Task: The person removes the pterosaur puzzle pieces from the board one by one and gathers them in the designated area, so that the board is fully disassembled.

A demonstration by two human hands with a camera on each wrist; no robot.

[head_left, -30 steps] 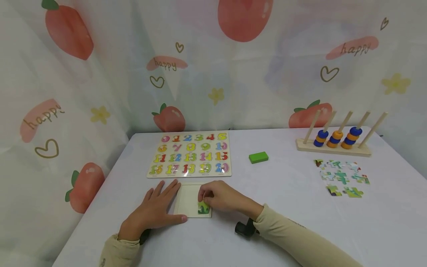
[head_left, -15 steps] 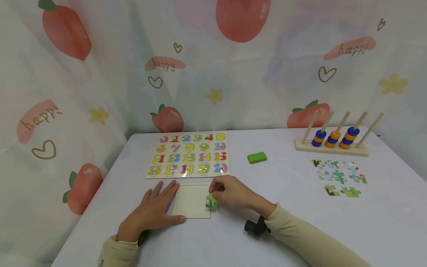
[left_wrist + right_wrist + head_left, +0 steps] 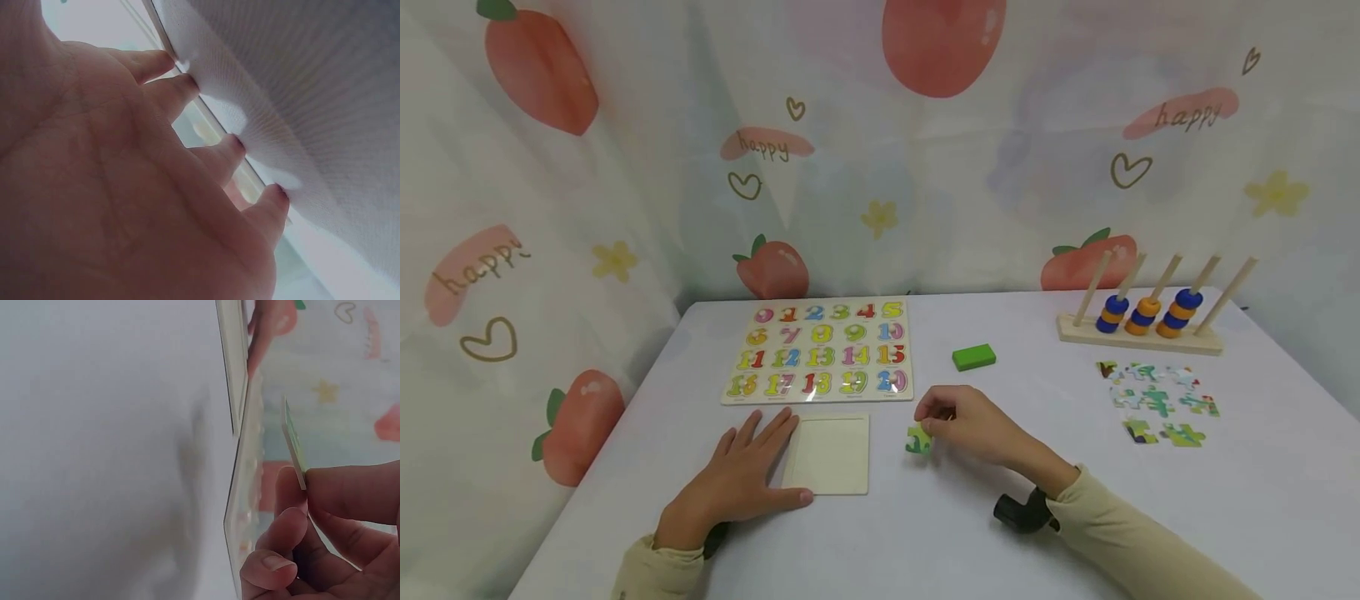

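My right hand [image 3: 973, 425] pinches a green jigsaw puzzle piece [image 3: 917, 439] between thumb and forefinger, to the right of the square cream puzzle tray [image 3: 829, 454]. In the right wrist view the piece [image 3: 291, 444] shows nearly edge-on, held up off the white table. Nothing lies inside the tray. At the tray's left side rests my left hand [image 3: 733, 483], fingers spread and straight, with the forefinger and thumb tips right at its edge. The left wrist view shows the palm and fingertips [image 3: 269, 209] against the tabletop.
Behind the tray lies a number board [image 3: 847, 336]. A green block [image 3: 973, 357] sits to its right. Several loose jigsaw pieces [image 3: 1183, 435] lie at the right, in front of a wooden peg stand [image 3: 1138, 342] with blue and orange rings. A printed curtain hangs behind the table.
My right hand has lifted the green jigsaw puzzle piece from the tray's lower right corner and carried it rightward, clear of the tray. The left hand stays in place.
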